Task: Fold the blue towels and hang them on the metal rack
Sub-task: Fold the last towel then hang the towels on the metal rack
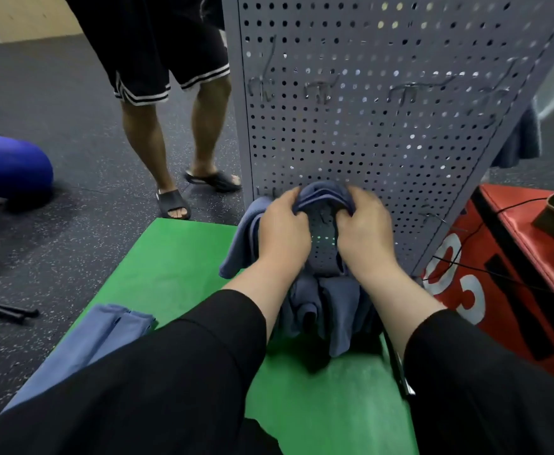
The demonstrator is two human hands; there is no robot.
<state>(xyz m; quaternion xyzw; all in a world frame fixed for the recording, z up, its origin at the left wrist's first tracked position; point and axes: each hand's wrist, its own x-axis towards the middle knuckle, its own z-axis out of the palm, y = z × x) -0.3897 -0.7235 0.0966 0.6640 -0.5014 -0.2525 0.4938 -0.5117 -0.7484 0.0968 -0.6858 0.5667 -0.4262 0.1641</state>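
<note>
Both hands grip 1 blue towel (323, 192) against the lower part of the grey perforated metal rack (384, 103). The left hand (282, 231) and right hand (366, 229) each curl their fingers around its bunched upper edge. Another folded blue towel (105, 326) lies on the green mat (170, 267).

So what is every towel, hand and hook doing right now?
Left hand: grips the held towel's top edge.
Right hand: grips the same edge.
Held towel: bunched against the metal rack, low down.
Towel on green mat: folded, lying flat.
Upper hooks: bare.
Towel behind rack: hanging.
</note>
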